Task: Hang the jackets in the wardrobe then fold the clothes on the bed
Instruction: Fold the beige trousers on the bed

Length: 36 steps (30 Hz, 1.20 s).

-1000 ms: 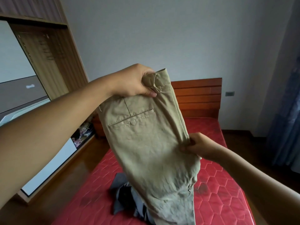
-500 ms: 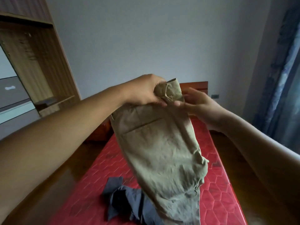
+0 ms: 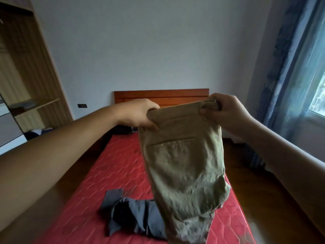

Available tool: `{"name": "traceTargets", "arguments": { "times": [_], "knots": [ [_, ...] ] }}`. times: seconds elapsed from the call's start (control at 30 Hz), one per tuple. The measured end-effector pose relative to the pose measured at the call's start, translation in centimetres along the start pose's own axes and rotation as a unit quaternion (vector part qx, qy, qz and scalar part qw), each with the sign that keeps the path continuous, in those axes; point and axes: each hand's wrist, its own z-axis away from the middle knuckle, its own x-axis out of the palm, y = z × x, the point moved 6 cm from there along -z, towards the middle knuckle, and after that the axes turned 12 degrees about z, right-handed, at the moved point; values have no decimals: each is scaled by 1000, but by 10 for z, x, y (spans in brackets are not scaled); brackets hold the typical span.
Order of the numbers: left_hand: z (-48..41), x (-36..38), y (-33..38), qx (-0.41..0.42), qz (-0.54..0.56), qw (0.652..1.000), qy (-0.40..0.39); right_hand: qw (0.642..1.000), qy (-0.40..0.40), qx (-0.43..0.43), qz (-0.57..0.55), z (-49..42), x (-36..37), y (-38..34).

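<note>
2 hands hold 1 pair of khaki trousers (image 3: 182,164) up by the waistband. The left hand (image 3: 140,114) grips the left end, fingers curled over the top edge and thumb under it. The right hand (image 3: 226,111) pinches the bunched right end, fingers wrapped round it. The trousers hang in the air above the bed (image 3: 114,164), with 1 welt pocket (image 3: 173,143) facing the camera and the legs crumpled toward the bottom edge of the view. 1 grey garment (image 3: 133,217) lies rumpled on the red mattress, just left of the hanging legs. Beyond stands 1 wooden headboard (image 3: 161,95). 1 wardrobe (image 3: 26,67) is on the left, with 1 dark socket (image 3: 82,106) on the wall beside it. 1 blue curtain (image 3: 281,67) and 1 window (image 3: 318,85) are on the right.
</note>
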Motion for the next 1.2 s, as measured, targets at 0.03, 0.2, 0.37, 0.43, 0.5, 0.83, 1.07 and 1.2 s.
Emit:
{"name": "traceTargets", "arguments": {
  "times": [0.03,0.2,0.37,0.43,0.5,0.83,1.07,1.2],
  "knots": [
    [5,0,-1,6,20,1000,2,1000,2,-2,16,4,-2,-2],
    [17,4,26,60,95,994,-2,998,38,-12,48,20,-32,-11],
    [15,-8,72,132,163,978,-17,993,96,4,-63,32,-82,-18],
    [9,-13,87,143,170,975,-29,993,102,-2,-64,32,-99,-18],
    [-1,-14,95,148,176,972,-39,993,98,-7,-62,33,-112,-14],
    [-85,42,90,76,174,981,-41,997,57,20,-37,19,-119,97],
    [-171,144,52,4,96,995,9,994,-20,-10,108,12,-77,237],
    [-200,216,13,-18,48,998,22,982,-89,-67,152,24,-32,295]
  ]
}}
